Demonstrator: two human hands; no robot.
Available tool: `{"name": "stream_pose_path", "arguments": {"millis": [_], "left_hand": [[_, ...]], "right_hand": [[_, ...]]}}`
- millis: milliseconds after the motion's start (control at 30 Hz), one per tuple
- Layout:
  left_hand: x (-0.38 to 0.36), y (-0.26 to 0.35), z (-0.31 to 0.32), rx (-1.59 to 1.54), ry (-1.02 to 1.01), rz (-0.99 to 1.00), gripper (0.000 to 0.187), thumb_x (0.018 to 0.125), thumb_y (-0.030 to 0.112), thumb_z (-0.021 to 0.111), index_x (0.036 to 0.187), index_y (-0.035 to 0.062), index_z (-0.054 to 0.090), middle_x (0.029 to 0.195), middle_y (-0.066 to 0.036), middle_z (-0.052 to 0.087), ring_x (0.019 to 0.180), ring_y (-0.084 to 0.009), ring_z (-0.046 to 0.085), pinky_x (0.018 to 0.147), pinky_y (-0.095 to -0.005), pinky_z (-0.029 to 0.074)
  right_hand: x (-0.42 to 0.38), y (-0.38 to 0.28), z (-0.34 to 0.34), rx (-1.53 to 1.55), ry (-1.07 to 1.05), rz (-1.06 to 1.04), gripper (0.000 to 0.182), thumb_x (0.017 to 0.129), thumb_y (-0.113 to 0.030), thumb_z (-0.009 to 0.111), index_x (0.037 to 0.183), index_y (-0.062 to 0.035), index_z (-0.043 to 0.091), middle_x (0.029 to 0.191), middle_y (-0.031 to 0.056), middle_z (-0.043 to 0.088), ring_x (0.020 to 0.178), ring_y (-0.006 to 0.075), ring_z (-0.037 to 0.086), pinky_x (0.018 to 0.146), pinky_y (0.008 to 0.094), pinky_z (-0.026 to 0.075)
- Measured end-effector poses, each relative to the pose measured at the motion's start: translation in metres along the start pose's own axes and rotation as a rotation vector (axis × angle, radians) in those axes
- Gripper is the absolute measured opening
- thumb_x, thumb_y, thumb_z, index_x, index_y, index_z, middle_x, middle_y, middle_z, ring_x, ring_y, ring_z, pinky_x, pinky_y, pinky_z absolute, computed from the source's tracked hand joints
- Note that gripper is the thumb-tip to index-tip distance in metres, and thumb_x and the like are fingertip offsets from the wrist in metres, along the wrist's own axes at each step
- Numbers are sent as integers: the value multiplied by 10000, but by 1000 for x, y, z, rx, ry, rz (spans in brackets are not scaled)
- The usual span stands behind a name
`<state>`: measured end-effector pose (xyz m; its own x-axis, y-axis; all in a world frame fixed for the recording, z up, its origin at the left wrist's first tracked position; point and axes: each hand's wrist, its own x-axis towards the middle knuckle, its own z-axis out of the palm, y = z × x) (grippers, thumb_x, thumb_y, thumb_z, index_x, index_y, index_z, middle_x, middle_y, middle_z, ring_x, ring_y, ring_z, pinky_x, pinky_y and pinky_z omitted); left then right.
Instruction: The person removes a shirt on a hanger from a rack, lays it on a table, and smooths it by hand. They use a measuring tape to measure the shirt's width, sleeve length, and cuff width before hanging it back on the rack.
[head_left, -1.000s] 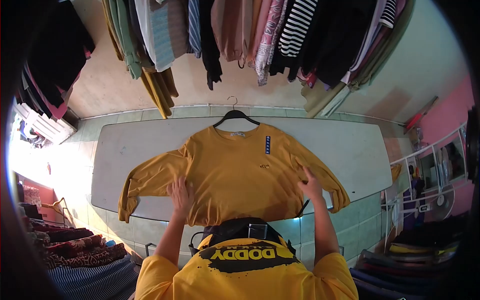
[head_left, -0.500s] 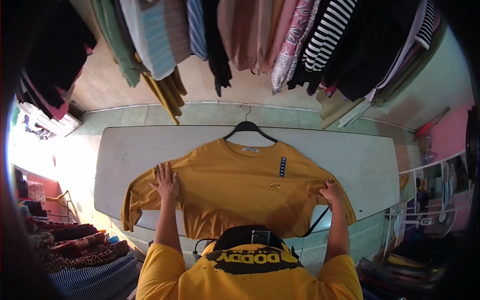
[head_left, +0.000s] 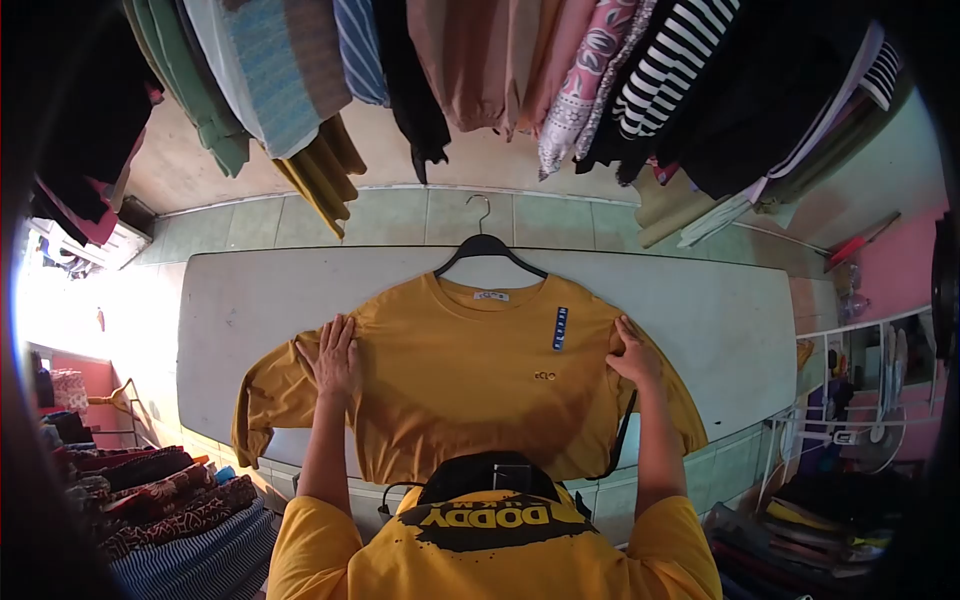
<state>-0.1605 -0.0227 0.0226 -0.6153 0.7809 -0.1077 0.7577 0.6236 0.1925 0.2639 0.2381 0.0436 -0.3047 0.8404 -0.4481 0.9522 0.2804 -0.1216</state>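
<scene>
A mustard long-sleeved shirt (head_left: 455, 350) lies spread front up, with a black hanger (head_left: 488, 246) in its neckline. A blue label strip (head_left: 559, 328) and small chest lettering mark the front. My left hand (head_left: 333, 362) rests open on the shirt near the left shoulder and sleeve, fingers spread. At the right armhole, my right hand (head_left: 634, 358) touches the cloth with fingers stretched and thumb apart. The right sleeve lies beyond that hand, angled down. The shirt's lower hem is partly hidden behind my body.
The shirt lies on a white table (head_left: 240, 310). Many garments hang overhead, including a striped black-and-white one (head_left: 670, 75). Folded clothes (head_left: 190, 520) are stacked at lower left, more at lower right. A white rack and fan (head_left: 880, 440) stand at right.
My right hand has let go of the sleeve it was pinching and moved up and left to the armhole. My left hand has shifted slightly upward on the shirt. The hanger hook has turned.
</scene>
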Motion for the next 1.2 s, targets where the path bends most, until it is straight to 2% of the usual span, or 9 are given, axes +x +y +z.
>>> {"name": "stream_pose_path", "arguments": {"millis": [100,200,267,400,500,600,767,833,1200], "left_hand": [[3,0,3,-4,-29,-43,455,857,298,369,1300,197,357,1373,-16,296,1281,-223,235,983,-617,-17],[6,8,31,175,198,-172,552,841,372,444,1330,168,291,1404,-123,190,1301,-300,133,983,-609,21],[-4,55,1,-67,237,-25,557,804,346,518,1290,140,342,1323,-165,288,1254,-336,194,988,-569,84],[-29,119,30,-722,76,546,214,728,127,641,930,58,637,954,-103,611,929,-235,551,825,-399,407],[-36,141,37,-1396,-410,22,112,722,63,621,824,32,657,772,-55,644,696,-136,586,669,-288,463],[-33,125,34,-1447,-498,2,124,760,23,595,877,4,631,829,-40,629,729,-95,569,663,-247,468],[2,75,14,-920,110,-173,76,732,76,601,758,45,666,658,-68,624,602,-99,560,584,-247,446],[25,46,8,-777,149,-456,103,735,161,617,773,84,674,666,-96,622,611,-165,589,593,-286,450],[47,17,33,-426,279,-499,195,744,285,618,847,129,674,815,-82,637,794,-275,599,677,-381,467]], "right_hand": [[1,5,0,2,6,-44,737,660,-336,573,1326,-183,295,1399,-56,237,1155,202,425,840,362,447],[-8,-24,0,287,299,-273,564,695,-205,595,1222,-104,422,1128,98,480,900,217,551,692,324,467],[-26,-72,0,854,177,-366,412,758,-120,602,1139,-67,458,782,60,499,614,115,516,548,250,428],[-45,-157,30,992,-29,-577,451,778,-254,637,1118,-40,433,699,37,504,593,125,526,549,255,436],[-40,-183,46,886,56,-688,465,780,-326,626,1096,-41,438,679,61,517,607,172,547,562,277,448],[-40,-193,44,782,66,-709,470,761,-368,629,1065,-56,452,711,88,537,617,215,558,573,309,458],[-25,-174,31,664,147,-641,340,726,-327,661,926,-80,539,739,75,538,627,220,560,579,322,459],[-12,-153,21,602,209,-550,237,708,-284,670,796,-84,580,717,67,523,631,220,555,572,323,453],[12,-114,29,559,240,-587,186,691,-255,663,753,-85,619,771,76,517,712,226,546,635,337,451]]}}
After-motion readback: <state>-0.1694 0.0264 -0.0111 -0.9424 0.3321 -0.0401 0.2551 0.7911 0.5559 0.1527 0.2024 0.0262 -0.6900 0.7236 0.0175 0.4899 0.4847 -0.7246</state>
